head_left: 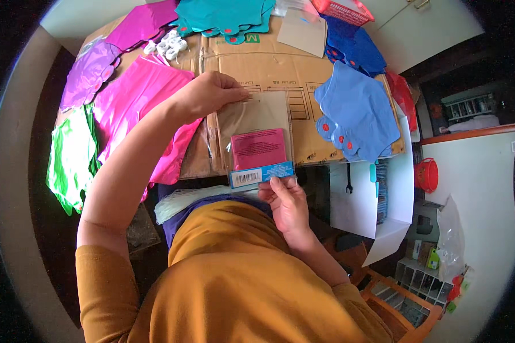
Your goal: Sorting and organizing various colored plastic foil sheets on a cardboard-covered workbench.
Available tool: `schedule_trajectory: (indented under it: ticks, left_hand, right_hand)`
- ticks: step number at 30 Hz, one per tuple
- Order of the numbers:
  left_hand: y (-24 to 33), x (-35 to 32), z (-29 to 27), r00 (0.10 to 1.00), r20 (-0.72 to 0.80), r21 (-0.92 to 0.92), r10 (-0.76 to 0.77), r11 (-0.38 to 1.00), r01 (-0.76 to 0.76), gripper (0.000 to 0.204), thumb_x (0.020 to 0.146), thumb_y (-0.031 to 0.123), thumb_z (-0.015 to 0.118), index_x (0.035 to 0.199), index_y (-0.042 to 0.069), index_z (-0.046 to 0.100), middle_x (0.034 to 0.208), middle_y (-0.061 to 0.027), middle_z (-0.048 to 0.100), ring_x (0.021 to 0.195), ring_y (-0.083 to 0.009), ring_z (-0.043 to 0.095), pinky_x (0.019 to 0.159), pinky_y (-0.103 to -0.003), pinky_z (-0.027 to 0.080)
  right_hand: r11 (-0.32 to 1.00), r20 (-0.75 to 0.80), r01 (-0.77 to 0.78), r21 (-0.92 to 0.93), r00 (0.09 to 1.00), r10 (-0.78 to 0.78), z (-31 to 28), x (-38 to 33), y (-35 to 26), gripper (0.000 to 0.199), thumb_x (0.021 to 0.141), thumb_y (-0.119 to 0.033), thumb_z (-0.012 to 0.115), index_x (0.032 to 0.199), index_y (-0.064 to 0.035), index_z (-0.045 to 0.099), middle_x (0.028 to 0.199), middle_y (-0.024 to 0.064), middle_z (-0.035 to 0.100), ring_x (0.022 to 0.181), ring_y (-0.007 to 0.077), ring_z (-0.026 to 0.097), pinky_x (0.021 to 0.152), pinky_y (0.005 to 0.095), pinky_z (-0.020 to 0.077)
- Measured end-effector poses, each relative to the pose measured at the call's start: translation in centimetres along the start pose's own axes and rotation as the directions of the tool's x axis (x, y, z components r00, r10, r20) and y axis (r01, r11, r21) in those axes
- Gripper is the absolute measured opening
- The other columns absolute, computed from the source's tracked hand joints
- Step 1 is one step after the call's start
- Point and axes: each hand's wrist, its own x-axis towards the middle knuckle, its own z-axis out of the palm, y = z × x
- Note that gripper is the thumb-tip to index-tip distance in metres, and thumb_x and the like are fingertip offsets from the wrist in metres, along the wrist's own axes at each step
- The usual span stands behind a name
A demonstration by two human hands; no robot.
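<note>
A clear plastic bag (pixel 261 117) is stretched between my hands over the near edge of the cardboard. Inside it is a flat magenta piece (pixel 259 148) with small dark print, and a blue-and-white label strip (pixel 261 174) with a barcode runs along the bag's lower end. My left hand (pixel 214 94) pinches the upper left corner of the bag. At the lower edge, my right hand (pixel 286 200) grips the label end between thumb and fingers. Left of the bag lies a large bright pink glossy sheet (pixel 140 103), partly under my left forearm.
Stacks of flat scalloped pieces with red spots, teal (pixel 223 17), purple (pixel 91 74), light blue (pixel 360 108) and dark blue (pixel 355 46), surround the cardboard (pixel 252 63). Green foil (pixel 74 157) hangs at left. White small parts (pixel 169 46), a grey card (pixel 303 31) and a white box (pixel 355 206) are nearby.
</note>
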Motion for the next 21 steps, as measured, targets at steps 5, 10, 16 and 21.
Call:
schedule_trajectory:
  ticks: [5,10,16,21]
  left_hand:
    - [0.2,0.2,-0.1,1.0,-0.007,0.065,-0.023,0.998,0.023,0.031,0.095,0.028,0.061,0.094,-0.002,0.069,0.076,0.0024,0.062,0.069,-0.0061,0.053,0.062,-0.024,0.044]
    - [0.4,-0.5,0.5,0.998,-0.052,-0.135,0.027,0.99,-0.034,0.035,0.095,0.024,0.061,0.116,-0.004,0.063,0.086,0.0004,0.065,0.073,-0.0065,0.056,0.064,-0.022,0.045]
    - [-1.1,0.2,0.7,0.987,-0.072,-0.162,0.144,0.975,-0.154,0.04,0.092,0.012,0.062,0.128,-0.005,0.054,0.092,-0.0064,0.069,0.076,-0.0073,0.06,0.065,-0.021,0.048]
    - [-0.8,0.4,1.0,0.967,-0.158,-0.018,0.2,0.979,-0.205,0.041,0.092,0.016,0.063,0.127,-0.004,0.055,0.089,-0.0064,0.067,0.077,-0.0095,0.06,0.068,-0.024,0.05]
  right_hand:
    - [0.998,0.009,0.054,-0.014,0.999,-0.054,-0.4,0.2,0.6,0.011,0.092,-0.017,0.066,0.099,-0.0089,0.064,0.094,0.0051,0.069,0.082,0.0149,0.064,0.076,0.0325,0.0501]
    - [0.997,0.038,0.071,0.027,0.997,-0.072,-0.9,0.5,0.9,0.015,0.092,-0.02,0.066,0.102,-0.0085,0.064,0.098,0.0039,0.068,0.086,0.0149,0.064,0.079,0.0327,0.0512]
    - [0.978,0.108,-0.087,0.187,0.992,0.067,0.6,0.2,0.0,0.018,0.092,-0.02,0.067,0.104,-0.0065,0.063,0.097,0.0062,0.068,0.084,0.0168,0.066,0.078,0.0335,0.0537]
    - [0.998,0.065,0.006,0.069,0.998,-0.01,0.3,0.2,0.3,0.02,0.092,-0.02,0.067,0.103,-0.0031,0.063,0.089,0.0087,0.069,0.079,0.0172,0.066,0.074,0.0331,0.0546]
